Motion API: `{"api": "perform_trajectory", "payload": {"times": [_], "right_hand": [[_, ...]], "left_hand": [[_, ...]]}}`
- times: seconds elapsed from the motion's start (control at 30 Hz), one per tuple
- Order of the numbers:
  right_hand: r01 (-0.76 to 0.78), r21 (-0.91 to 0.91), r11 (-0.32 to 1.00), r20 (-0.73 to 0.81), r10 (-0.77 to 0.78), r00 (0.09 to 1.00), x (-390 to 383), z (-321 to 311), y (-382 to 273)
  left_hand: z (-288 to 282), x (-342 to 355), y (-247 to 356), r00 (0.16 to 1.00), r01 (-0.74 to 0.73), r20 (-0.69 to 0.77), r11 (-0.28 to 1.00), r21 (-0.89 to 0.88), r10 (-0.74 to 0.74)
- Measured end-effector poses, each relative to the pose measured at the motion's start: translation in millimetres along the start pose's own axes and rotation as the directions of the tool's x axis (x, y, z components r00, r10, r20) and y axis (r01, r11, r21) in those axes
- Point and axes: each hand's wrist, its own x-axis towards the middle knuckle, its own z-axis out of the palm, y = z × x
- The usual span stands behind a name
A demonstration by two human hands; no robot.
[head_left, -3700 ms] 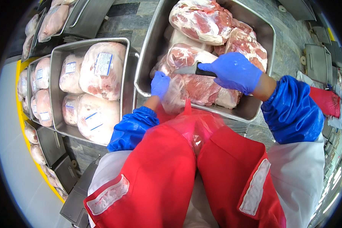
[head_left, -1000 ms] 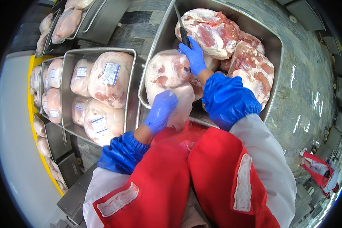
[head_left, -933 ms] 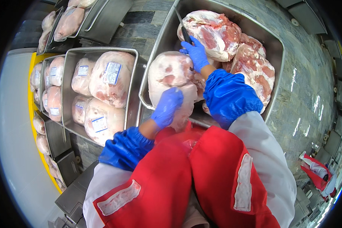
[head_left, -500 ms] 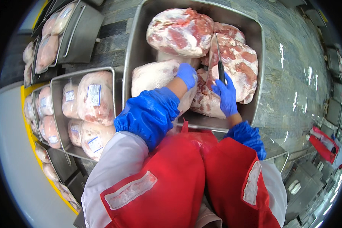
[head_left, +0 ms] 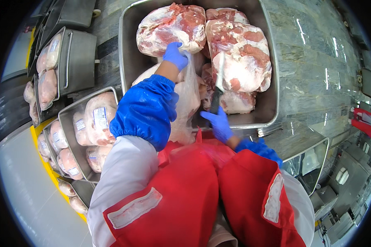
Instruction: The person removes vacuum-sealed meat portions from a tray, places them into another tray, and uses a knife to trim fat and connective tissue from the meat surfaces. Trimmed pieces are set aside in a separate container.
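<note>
In a purple-blue glove, my left hand (head_left: pixel 176 57) is closed on the upper edge of a clear plastic bag (head_left: pixel 190 80). The bag stretches down toward my red apron, and a pale piece of meat (head_left: pixel 146 74) lies partly behind my forearm. My right hand (head_left: pixel 219 124), gloved the same way, grips a knife (head_left: pixel 215 102) by its black handle, the blade pointing away from me over the meat. Just beyond my left fingers sits a large raw cut of meat (head_left: pixel 171 29). Another big cut (head_left: pixel 240 57) rests to the right of the blade.
A deep steel tub (head_left: pixel 275 103) surrounds the meat. To the left stand more steel tubs (head_left: pixel 76 164) with bagged, labelled meat (head_left: pixel 99 117), and a steel cart (head_left: pixel 80 59) farther off. Grey tile floor (head_left: pixel 305 82) lies to the right, with a metal-framed rack (head_left: pixel 323 160) nearby.
My left hand has moved away from me, drawing the plastic bag up. My right hand has come nearer me with the knife, off the right-hand cut. The tub sits further left in view.
</note>
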Motion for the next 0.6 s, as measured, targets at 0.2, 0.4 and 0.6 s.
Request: {"api": "perform_trajectory", "payload": {"times": [0.2, 0.4, 0.6], "right_hand": [[0.204, -0.253, 0.946, -0.124, -0.24, 0.963, 88.3, 37.6, 27.0], [0.15, 0.085, 0.985, -0.063, -0.145, 0.987, 99.3, 34.5, 16.0], [-0.019, 0.268, 0.963, 0.04, 0.009, 0.999, 60.1, 17.9, -31.8]], "left_hand": [[-27.4, -74.1, 35.2, 0.956, 0.228, 0.005, 0.753, 0.617, -0.293], [-62.4, -124.4, 16.0, 0.808, -0.528, 0.588, -0.427, 0.734, 0.011], [-49.9, -123.8, -47.2, 0.829, -0.403, 0.481, -0.901, 0.161, -0.285]]}}
